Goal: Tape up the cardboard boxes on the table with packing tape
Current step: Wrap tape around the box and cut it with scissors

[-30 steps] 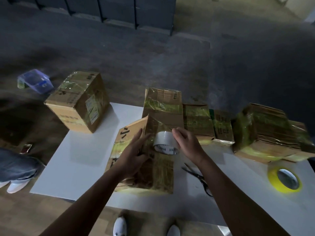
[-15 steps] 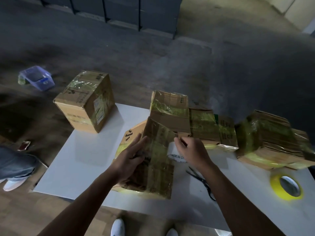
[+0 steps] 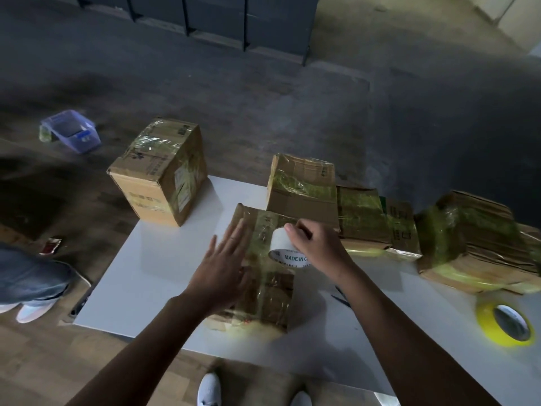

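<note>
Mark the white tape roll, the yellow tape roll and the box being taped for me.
white tape roll [image 3: 280,244]: head view, its curved outer side.
yellow tape roll [image 3: 484,322]: head view, left part of its yellow ring.
box being taped [image 3: 272,298]: head view, its taped top face.

The white tabletop [image 3: 152,276] has a corner box [image 3: 159,174] at its far left and a flat box [image 3: 269,300] lying in the middle, near the front edge. Just behind the flat box stands an upright box [image 3: 304,186], and to its right squashed boxes [image 3: 363,218] run along the back to a big bundle [image 3: 474,241]. A yellow tape [image 3: 505,323] lies near the front on the right, and part of the scissors [image 3: 341,297] shows beside the flat box.
</note>
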`<state>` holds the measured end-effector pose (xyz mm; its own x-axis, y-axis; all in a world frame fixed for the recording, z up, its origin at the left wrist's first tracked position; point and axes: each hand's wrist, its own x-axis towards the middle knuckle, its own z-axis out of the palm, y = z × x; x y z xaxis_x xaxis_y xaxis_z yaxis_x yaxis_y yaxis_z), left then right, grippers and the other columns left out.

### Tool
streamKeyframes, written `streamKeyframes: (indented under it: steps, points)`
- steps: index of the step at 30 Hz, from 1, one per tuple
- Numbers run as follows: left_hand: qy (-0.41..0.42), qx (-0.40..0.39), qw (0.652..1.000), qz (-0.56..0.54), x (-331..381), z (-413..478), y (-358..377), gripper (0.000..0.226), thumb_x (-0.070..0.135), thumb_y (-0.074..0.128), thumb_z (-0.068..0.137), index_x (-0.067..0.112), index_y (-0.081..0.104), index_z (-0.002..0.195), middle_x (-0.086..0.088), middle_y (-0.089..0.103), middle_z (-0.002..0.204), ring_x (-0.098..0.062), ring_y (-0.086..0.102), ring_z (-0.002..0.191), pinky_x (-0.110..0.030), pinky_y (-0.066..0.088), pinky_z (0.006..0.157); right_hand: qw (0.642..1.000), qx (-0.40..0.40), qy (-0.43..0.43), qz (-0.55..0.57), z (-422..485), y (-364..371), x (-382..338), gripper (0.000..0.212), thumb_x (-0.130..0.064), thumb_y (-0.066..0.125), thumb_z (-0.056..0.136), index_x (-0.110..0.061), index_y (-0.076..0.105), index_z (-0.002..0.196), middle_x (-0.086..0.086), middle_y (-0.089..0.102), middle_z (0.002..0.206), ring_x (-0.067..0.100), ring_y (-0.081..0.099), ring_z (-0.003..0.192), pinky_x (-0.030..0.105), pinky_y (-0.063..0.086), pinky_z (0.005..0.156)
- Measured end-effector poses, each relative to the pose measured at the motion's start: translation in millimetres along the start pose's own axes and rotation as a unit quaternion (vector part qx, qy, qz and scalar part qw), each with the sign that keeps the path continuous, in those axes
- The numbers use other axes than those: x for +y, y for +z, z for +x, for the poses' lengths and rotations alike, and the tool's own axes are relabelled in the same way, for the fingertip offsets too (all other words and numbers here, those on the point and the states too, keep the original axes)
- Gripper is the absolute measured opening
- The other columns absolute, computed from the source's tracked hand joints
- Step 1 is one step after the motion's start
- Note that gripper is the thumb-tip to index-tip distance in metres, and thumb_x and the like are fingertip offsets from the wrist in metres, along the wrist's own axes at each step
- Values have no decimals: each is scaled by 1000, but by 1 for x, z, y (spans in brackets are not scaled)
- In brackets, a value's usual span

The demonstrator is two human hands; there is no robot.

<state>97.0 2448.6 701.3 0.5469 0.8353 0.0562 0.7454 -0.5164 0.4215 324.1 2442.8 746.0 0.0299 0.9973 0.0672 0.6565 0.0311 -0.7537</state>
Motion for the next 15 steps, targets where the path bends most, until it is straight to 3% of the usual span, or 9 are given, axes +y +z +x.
streamKeyframes:
  steps: [5, 9, 15]
  points:
    - [8, -27, 996, 83, 9, 5, 21, 81, 66, 13, 90, 19, -16, 149, -1, -10, 160, -14, -19, 146, -37, -8, 121, 1000, -18, 9, 16, 0, 5, -4, 43, -52, 50, 90, -27, 46, 55, -12, 49, 48, 2, 43, 44, 28, 36, 48]
    - [10, -35, 995, 88, 4, 7, 24, 80, 70, 6, 87, 22, -19, 146, 0, -11, 159, -15, -20, 146, -37, -11, 120, 995, -8, 47, 90, -4, 6, 0, 45, -36, 52, 97, -29, 44, 52, -10, 42, 47, 7, 41, 48, 29, 36, 53]
    - [9, -33, 995, 91, 4, 8, 23, 83, 72, 8, 88, 19, -12, 149, 1, -12, 159, -13, -19, 146, -34, -12, 119, 998, 0, 47, -36, -2, -5, -10, 50, -43, 53, 91, -7, 44, 57, 1, 41, 51, 13, 36, 47, 29, 27, 49]
